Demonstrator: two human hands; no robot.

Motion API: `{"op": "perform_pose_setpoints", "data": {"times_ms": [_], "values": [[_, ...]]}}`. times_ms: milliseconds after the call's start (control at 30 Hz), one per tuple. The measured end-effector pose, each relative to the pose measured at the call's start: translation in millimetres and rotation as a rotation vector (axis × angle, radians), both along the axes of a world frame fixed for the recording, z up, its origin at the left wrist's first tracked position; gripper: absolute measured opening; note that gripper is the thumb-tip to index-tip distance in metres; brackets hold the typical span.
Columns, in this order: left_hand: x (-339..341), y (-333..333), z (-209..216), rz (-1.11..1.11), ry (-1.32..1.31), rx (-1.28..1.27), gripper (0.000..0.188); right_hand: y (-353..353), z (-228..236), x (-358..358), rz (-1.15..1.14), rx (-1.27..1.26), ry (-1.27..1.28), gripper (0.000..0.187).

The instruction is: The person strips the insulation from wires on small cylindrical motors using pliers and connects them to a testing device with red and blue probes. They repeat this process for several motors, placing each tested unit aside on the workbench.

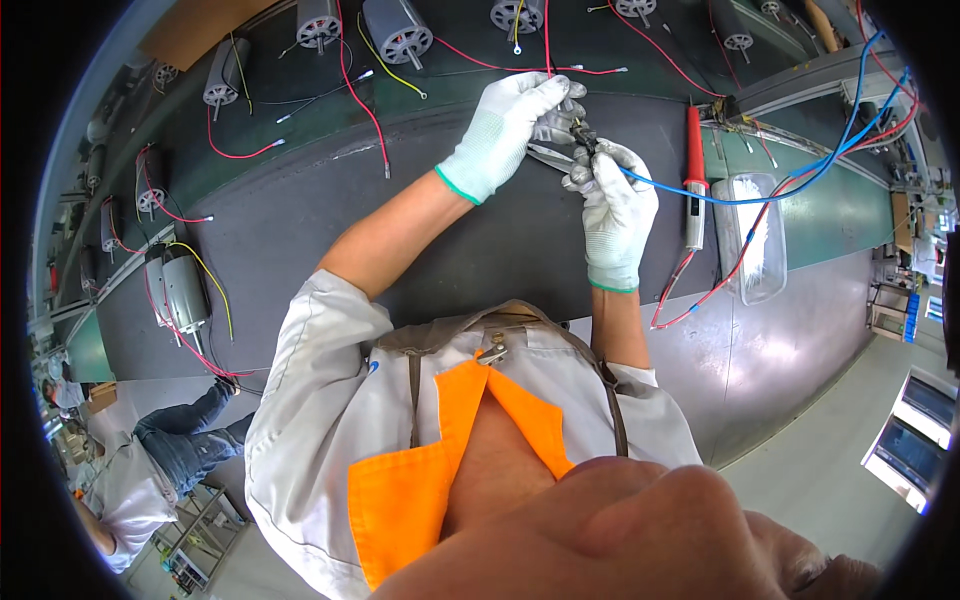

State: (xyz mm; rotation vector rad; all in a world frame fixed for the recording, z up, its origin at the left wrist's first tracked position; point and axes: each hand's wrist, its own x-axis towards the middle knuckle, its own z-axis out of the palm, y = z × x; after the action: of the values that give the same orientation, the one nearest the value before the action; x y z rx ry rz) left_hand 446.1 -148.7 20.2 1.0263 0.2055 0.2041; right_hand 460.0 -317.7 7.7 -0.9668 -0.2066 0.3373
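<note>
Both my hands wear white gloves with green cuffs and meet above the dark bench mat. My left hand (510,125) is closed, its fingers pinching at the lower end of a red wire (548,45). My right hand (615,205) is closed around a small dark clip-like piece (584,136), from which a blue cable (735,201) runs off to the right. The fingers partly hide this piece. A pointed metal piece (550,157) shows between the hands; its kind is unclear.
Several grey motors (398,32) with red and yellow-green leads line the far edge and left side. A red-handled probe (695,150) lies right of my right hand, beside a clear plastic box (752,240). Another person (150,470) is at the lower left.
</note>
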Motion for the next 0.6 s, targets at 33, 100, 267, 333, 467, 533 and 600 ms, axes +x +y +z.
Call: {"op": "perform_pose_setpoints", "data": {"times_ms": [33, 100, 267, 333, 467, 533, 600], "values": [[-0.1, -2.4, 1.1, 0.025, -0.007, 0.015, 0.031, 1.2, -3.0, 1.9, 0.002, 0.009, -0.001, 0.027], [1.2, -5.0, 1.4, 0.055, -0.011, 0.036, 0.032, 4.1, -5.4, 4.9, 0.013, 0.029, -0.003, 0.027], [3.8, -7.5, -2.0, 0.055, -0.005, -0.011, 0.035, 7.0, -7.6, 8.7, 0.018, 0.059, 0.011, 0.026], [3.0, -8.2, -1.4, 0.05, -0.002, -0.003, 0.035, 6.8, -8.8, 10.1, 0.021, 0.071, 0.018, 0.026], [1.3, -12.2, 1.4, 0.079, 0.019, 0.062, 0.032, 8.3, -8.0, 11.1, 0.002, 0.046, 0.0, 0.025], [1.2, -13.8, 5.6, 0.098, 0.048, 0.109, 0.031, 11.1, -6.5, 9.3, -0.03, 0.01, -0.021, 0.025], [1.5, -17.0, 6.2, 0.115, 0.071, 0.142, 0.03, 13.2, -7.4, 8.8, -0.046, -0.03, -0.052, 0.024]]}}
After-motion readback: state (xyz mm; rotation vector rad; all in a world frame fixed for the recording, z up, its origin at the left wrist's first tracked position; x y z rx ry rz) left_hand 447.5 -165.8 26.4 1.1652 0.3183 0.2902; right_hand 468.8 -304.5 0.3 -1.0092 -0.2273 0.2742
